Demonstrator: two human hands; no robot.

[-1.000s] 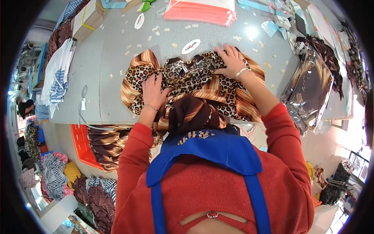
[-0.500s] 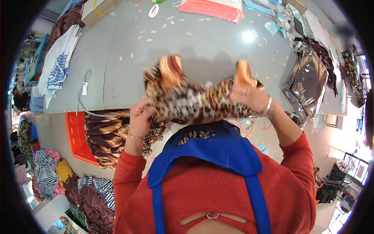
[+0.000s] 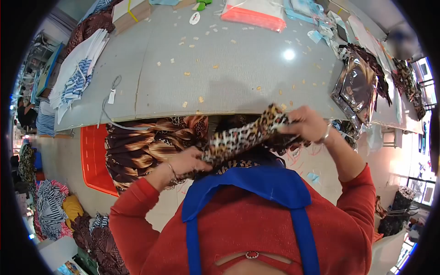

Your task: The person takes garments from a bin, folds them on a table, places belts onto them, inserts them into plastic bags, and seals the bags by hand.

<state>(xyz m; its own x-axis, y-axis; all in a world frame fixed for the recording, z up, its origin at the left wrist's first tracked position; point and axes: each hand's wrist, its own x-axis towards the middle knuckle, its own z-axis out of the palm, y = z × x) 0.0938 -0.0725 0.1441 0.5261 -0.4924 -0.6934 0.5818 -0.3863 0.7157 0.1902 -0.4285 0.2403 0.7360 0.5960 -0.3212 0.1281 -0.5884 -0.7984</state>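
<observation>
A leopard-print garment (image 3: 247, 140), gathered into a narrow bundle, hangs between my hands off the table's front edge, slanting up to the right. My left hand (image 3: 185, 162) is closed on its lower left end. At its upper right end, my right hand (image 3: 308, 123) grips the cloth with bent fingers. Part of the garment's dark cloth hangs behind the bundle, close to my blue apron (image 3: 247, 183).
The grey table (image 3: 183, 91) carries small paper tags, white and striped cloth (image 3: 78, 78), a pink-and-white packet (image 3: 254, 16) and a bagged dark garment (image 3: 355, 87). A red crate (image 3: 91, 160) with similar printed garments (image 3: 151, 146) stands below at left.
The garment was spread on the table under my flat hands. It has been lifted, folded together and drawn toward my body, over the front edge. Both hands have closed on it.
</observation>
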